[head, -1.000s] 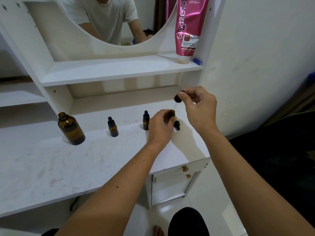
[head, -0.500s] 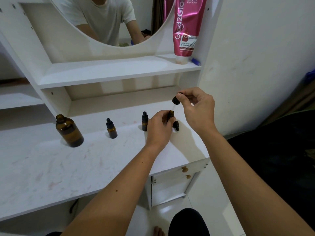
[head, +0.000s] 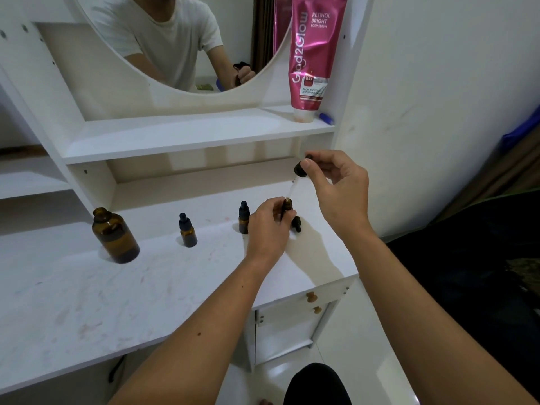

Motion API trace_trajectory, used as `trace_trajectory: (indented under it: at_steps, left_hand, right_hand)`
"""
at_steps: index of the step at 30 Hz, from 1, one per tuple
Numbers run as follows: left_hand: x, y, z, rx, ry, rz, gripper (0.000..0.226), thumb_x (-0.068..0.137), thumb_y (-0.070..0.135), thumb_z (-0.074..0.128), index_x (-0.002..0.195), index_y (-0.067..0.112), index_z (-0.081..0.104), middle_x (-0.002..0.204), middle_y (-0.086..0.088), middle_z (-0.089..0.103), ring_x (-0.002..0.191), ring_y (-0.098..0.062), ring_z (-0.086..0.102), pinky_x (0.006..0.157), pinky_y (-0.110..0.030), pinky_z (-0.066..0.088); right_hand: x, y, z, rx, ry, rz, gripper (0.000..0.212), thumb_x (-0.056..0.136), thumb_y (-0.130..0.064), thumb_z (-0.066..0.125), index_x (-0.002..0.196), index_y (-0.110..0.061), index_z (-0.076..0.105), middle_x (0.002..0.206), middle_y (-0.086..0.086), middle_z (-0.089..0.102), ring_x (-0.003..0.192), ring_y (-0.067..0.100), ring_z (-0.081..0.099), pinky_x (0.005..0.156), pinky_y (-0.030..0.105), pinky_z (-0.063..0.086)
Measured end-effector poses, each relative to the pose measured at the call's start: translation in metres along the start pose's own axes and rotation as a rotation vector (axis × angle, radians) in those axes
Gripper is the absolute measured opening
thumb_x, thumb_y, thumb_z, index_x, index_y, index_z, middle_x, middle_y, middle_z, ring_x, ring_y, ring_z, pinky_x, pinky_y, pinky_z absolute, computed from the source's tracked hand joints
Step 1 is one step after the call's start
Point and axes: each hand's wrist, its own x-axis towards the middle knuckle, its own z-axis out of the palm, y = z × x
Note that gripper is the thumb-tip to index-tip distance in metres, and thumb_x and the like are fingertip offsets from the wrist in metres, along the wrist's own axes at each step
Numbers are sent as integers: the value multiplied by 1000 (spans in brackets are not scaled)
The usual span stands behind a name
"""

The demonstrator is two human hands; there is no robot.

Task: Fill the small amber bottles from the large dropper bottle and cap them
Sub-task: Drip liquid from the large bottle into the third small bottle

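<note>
Left hand [head: 268, 226] curled round open small bottle [head: 287, 206], steadying it on counter [head: 87, 302]; loose cap [head: 296, 224] just beside. Right hand [head: 336, 182] pinched dropper [head: 301, 168] bulb, pipette aimed into bottle mouth, presumably to dispense. Two capped bottles [head: 187, 230] left of it; large bottle [head: 114, 236] uncapped, far left. On shelf, pink tube [head: 312, 54] read "Glad2Glow Retinol Bright Body Serum"

I note amber-brown glass on the large bottle [head: 115, 236] and small bottles [head: 188, 234], black dropper caps [head: 297, 223], a pink tube [head: 314, 54], white shelving [head: 187, 135].
</note>
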Motion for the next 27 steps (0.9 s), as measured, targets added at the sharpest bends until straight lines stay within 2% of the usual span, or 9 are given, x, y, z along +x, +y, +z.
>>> trace_trajectory:
  at_steps: [3, 6, 10, 13, 17, 21, 24, 27]
  left_hand:
    - [-3, 0, -2, -14, -18, -21, 32, 96, 19, 73, 126, 13, 68, 110, 9, 73, 108, -4, 67, 103, -27, 51]
    - [-11, -1, -6, 22, -31, -34, 43, 96, 20, 73, 137, 14, 62, 129, 4, 68, 122, -9, 62, 111, -33, 49]
    - [-22, 1, -15, 77, -54, -38, 50, 97, 21, 73, 144, 15, 56, 139, 4, 63, 127, -9, 58, 111, -30, 47]
    - [-39, 4, -31, 37, -90, -56, 49, 97, 20, 72, 144, 18, 56, 141, 6, 61, 129, -6, 57, 109, -23, 44]
    - [-62, 2, -61, -23, -154, -76, 49, 95, 26, 75, 141, 22, 58, 136, 12, 64, 124, -4, 59, 109, -24, 46]
    - [-74, -3, -100, -53, -130, -109, 50, 92, 28, 78, 138, 20, 61, 132, 11, 68, 121, -6, 64, 110, -29, 50]
    - [-80, -7, -134, -45, -75, -117, 47, 91, 28, 79, 135, 21, 63, 125, 11, 71, 115, -6, 67, 103, -23, 53]
    - [-85, -14, -172, -24, -6, -129, 41, 90, 30, 80, 129, 25, 65, 114, 16, 71, 105, -4, 68, 94, -20, 56]
  right_hand:
    - [-1, -9, -2, 5, 16, -20, 15, 96, -15, 77, 110, -12, 77, 96, -5, 80, 93, 7, 77, 92, 27, 61]
    - [-6, -16, -4, 8, 22, -28, 15, 96, -14, 77, 111, -10, 77, 95, -6, 80, 92, 6, 77, 92, 27, 61]
    - [-17, -26, -3, 18, 29, -37, 17, 96, -14, 77, 112, -9, 77, 97, -7, 79, 93, 5, 77, 92, 26, 61]
    - [-26, -33, 3, 27, 17, -44, 18, 96, -17, 78, 112, -12, 77, 100, -3, 80, 96, 9, 77, 95, 30, 61]
    - [-38, -47, 23, 48, -19, -45, 19, 96, -19, 77, 114, -12, 77, 99, -8, 79, 97, 8, 76, 85, 23, 62]
    - [-50, -62, 55, 87, -76, -55, 19, 96, -20, 77, 113, -13, 77, 100, -7, 80, 96, 9, 77, 91, 32, 63]
    - [-58, -72, 81, 140, -131, -46, 19, 96, -20, 78, 113, -13, 77, 100, -6, 80, 98, 10, 77, 95, 30, 61]
    - [-66, -83, 106, 191, -176, -30, 18, 96, -20, 78, 113, -13, 77, 100, -5, 81, 95, 7, 77, 89, 26, 60]
